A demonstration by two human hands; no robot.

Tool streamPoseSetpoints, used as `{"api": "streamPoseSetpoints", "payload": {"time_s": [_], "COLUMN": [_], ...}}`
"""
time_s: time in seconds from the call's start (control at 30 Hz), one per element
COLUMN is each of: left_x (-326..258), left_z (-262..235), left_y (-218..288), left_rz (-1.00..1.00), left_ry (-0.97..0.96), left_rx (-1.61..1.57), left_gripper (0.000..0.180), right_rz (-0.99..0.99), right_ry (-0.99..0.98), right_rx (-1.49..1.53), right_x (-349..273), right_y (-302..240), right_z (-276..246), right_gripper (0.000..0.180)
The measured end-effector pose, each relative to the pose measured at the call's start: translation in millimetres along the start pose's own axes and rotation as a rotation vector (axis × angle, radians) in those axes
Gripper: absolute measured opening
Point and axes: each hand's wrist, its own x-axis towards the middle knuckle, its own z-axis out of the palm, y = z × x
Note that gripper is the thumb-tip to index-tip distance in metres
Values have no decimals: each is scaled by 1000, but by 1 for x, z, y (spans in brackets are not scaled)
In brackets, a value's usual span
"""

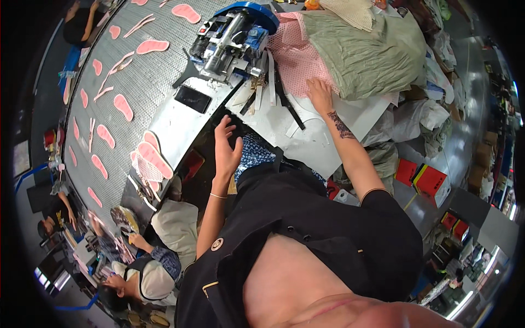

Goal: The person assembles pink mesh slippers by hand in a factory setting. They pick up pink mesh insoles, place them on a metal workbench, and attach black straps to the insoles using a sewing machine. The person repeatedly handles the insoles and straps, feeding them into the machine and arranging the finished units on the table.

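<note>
My right hand (320, 95) lies with its fingers stretched out on the near edge of a pink perforated sheet (295, 60). That sheet is on a white tabletop (311, 143), partly covered by a crumpled grey-green sheet (363, 52). Raised in the air near the table's left edge, my left hand (227, 146) has thumb and fingers apart and holds nothing. Ahead of it stands a sewing machine (232, 46) with a blue wheel-like rim. Dark and white strips (284, 101) lie beside the machine on the tabletop.
A grey conveyor belt (139, 76) on the left carries several pink sole-shaped pieces (123, 107) and narrow strips. A black phone (192, 99) and a stack of pink soles (153, 158) rest on its ledge. A co-worker (150, 273) sits at lower left. Red boxes (432, 183) stand at right.
</note>
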Motion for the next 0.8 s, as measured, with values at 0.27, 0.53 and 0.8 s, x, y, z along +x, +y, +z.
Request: {"api": "streamPoseSetpoints", "payload": {"time_s": [0.27, 0.53, 0.8], "left_x": [-30, -24, 8], "left_z": [-7, -16, 17], "left_y": [-19, -23, -24], "left_rz": [-62, -78, -73], "left_ry": [18, -18, -151], "left_rx": [-3, 13, -192], "left_gripper": [60, 53, 42], "right_rz": [63, 311, 502], "right_ry": [29, 75, 190], "right_rx": [-36, 261, 886], "right_x": [0, 6, 0], "right_y": [-21, -22, -57], "right_z": [-4, 15, -55], "right_gripper": [57, 46, 48]}}
